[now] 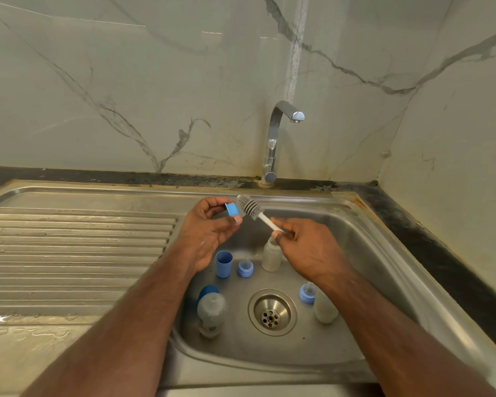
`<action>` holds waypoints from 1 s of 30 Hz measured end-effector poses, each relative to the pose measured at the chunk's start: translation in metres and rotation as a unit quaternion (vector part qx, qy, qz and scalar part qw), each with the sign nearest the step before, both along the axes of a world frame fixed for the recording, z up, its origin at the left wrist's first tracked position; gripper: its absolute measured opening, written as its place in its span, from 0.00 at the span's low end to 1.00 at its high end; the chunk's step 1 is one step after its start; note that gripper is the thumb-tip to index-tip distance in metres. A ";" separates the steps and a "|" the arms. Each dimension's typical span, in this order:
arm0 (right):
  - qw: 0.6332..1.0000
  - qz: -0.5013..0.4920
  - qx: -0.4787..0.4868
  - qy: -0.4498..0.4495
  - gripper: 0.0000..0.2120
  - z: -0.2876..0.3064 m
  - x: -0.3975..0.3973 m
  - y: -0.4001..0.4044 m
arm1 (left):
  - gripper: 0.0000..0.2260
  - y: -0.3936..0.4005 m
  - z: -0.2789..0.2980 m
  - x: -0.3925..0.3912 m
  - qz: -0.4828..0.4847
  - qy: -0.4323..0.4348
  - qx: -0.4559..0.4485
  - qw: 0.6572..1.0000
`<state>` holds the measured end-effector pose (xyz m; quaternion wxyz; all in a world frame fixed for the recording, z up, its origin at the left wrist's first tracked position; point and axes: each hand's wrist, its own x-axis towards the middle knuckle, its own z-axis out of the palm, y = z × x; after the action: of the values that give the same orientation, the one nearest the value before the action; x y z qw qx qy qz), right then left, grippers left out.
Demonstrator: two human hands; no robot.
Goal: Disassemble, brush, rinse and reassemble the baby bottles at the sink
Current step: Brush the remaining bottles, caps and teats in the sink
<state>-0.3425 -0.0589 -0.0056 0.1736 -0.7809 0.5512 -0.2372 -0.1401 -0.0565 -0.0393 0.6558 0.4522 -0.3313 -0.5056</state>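
Over the sink: we see two bare hands up above the bowl of the sink (384, 270).
Left hand: our left hand (209, 227) pinches a small blue cap (232, 209) between thumb and fingers, at about 11 o'clock from the drain (272, 312).
Right hand: our right hand (309, 247) curls its fingers round the white handle of the bottle brush (255, 212). The gray bristle head points to 10 o'clock and sits just beside the blue cap.
Sink floor: we see a tall blue cup (224, 264), a blue ring with a teat (245, 268) and a clear bottle (271, 255) at 12 o'clock from the drain.
At 9 o'clock: a bottle lying down (211, 313).
At 3 o'clock: a second blue ring (307, 293) and another bottle (325, 309).
Tap: the tap (275, 138) is at 12 o'clock, far back.
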 end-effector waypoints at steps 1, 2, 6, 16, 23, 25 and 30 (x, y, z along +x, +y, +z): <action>1.000 -0.010 0.000 0.006 0.18 0.000 -0.001 -0.001 | 0.20 0.000 0.000 0.000 0.001 0.001 0.001 1.000; 1.000 -0.017 -0.001 0.009 0.18 0.001 -0.002 -0.002 | 0.20 0.000 0.000 0.000 0.005 -0.002 0.002 1.000; 1.000 0.008 0.002 -0.009 0.18 0.001 0.000 0.002 | 0.18 0.000 0.001 0.000 0.002 0.021 0.005 1.000; 1.000 -0.003 -0.006 -0.009 0.18 0.003 -0.002 0.000 | 0.18 0.003 0.005 -0.001 -0.006 0.070 0.004 0.998; 1.000 0.005 0.002 -0.024 0.18 0.002 0.000 0.002 | 0.19 0.001 0.003 -0.002 -0.014 0.042 0.001 0.999; 1.000 -0.013 0.002 -0.021 0.18 0.003 -0.001 0.000 | 0.19 0.000 0.002 -0.003 -0.012 0.038 0.001 0.999; 0.999 0.019 -0.001 -0.032 0.18 0.002 0.004 0.005 | 0.19 -0.001 0.002 -0.004 -0.012 0.010 0.003 1.000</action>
<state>-0.3387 -0.0537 -0.0031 0.1948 -0.7836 0.5297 -0.2597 -0.1439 -0.0573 -0.0378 0.6515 0.4448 -0.3293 -0.5189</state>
